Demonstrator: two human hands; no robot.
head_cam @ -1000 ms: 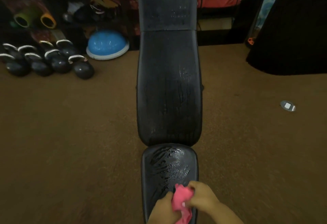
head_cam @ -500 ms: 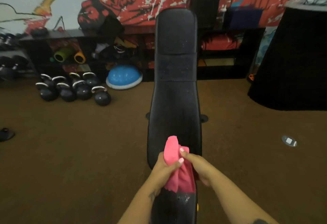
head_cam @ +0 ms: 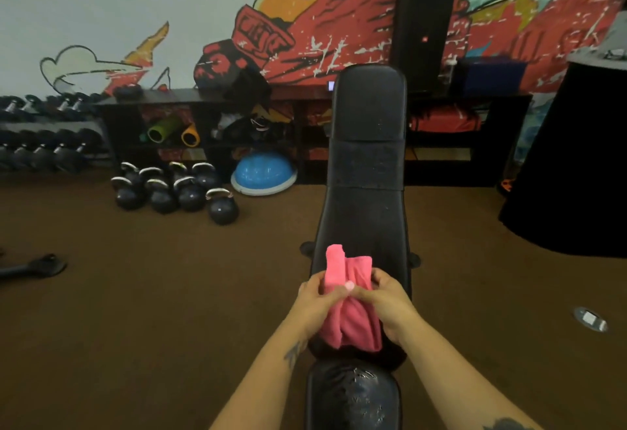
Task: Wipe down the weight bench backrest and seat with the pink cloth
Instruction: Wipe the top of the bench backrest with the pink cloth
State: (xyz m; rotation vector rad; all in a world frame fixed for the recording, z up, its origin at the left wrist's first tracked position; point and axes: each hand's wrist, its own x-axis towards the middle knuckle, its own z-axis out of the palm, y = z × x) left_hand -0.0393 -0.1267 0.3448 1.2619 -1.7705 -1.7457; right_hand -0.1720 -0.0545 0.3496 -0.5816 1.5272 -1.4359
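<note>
Midway along a black weight bench, two bare hands bunch a pink cloth (head_cam: 349,307) above the padding.

Both the left hand (head_cam: 314,305) and right hand (head_cam: 386,304) are closed around the cloth, thumbs pinching its front folds, holding it over the lower end of the backrest (head_cam: 364,212). Streaks glisten on the seat (head_cam: 353,395) below. Kettlebells (head_cam: 176,188) and a blue balance dome (head_cam: 263,173) sit on the brown floor (head_cam: 135,294) beneath a painted mural (head_cam: 305,22).

pink cloth (head_cam: 351,307) lifted off seat (head_cam: 353,395), now bunched between both hands over lower backrest (head_cam: 364,222)
</note>
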